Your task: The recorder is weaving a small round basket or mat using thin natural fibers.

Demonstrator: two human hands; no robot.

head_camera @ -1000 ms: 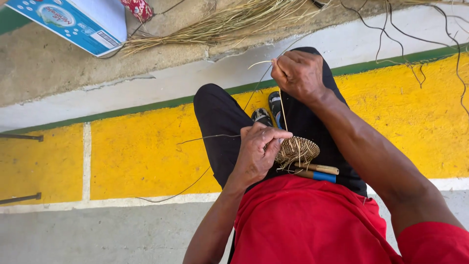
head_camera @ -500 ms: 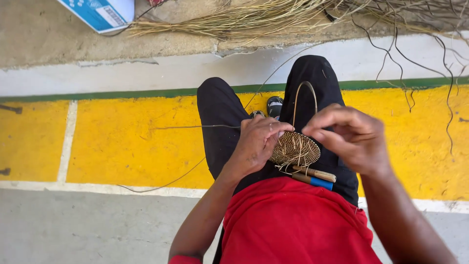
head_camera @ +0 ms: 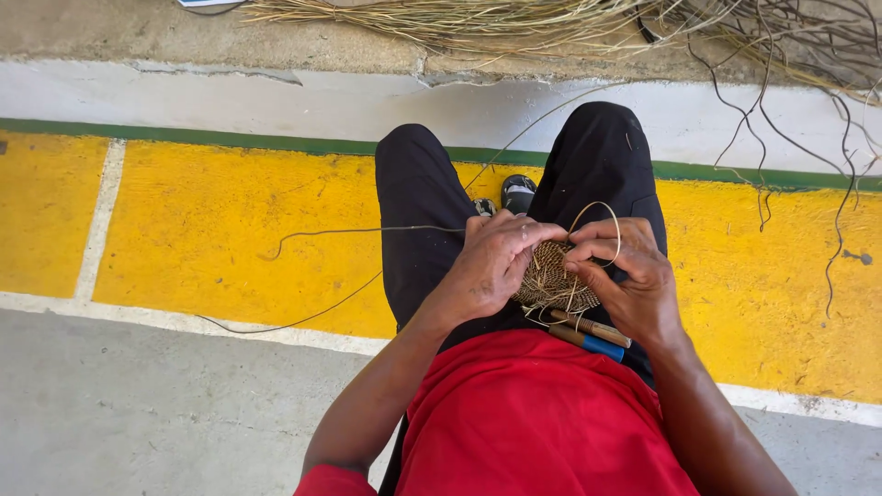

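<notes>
A small round woven disc (head_camera: 549, 278) of brown straw rests on my lap, over black trousers. My left hand (head_camera: 494, 262) grips its left edge with the fingers curled over the top. My right hand (head_camera: 627, 276) pinches a thin straw strand (head_camera: 602, 213) that loops up above the disc's right rim. Just under the disc lie a blue-handled tool (head_camera: 588, 343) and a wooden stick (head_camera: 595, 326) on my thigh. A long loose strand (head_camera: 358, 231) trails left from my left hand across the yellow floor.
A heap of dry straw and dark twigs (head_camera: 514, 20) lies along the concrete ledge at the top. The floor has a yellow painted band (head_camera: 211, 220), a green line and white stripes. A shoe (head_camera: 517, 193) shows between my knees. My red shirt (head_camera: 533, 422) fills the bottom.
My right hand came down from high above my knees to the disc's right rim, the strand now a small loop. The view tilted, pushing the blue-and-white box almost out of frame.
</notes>
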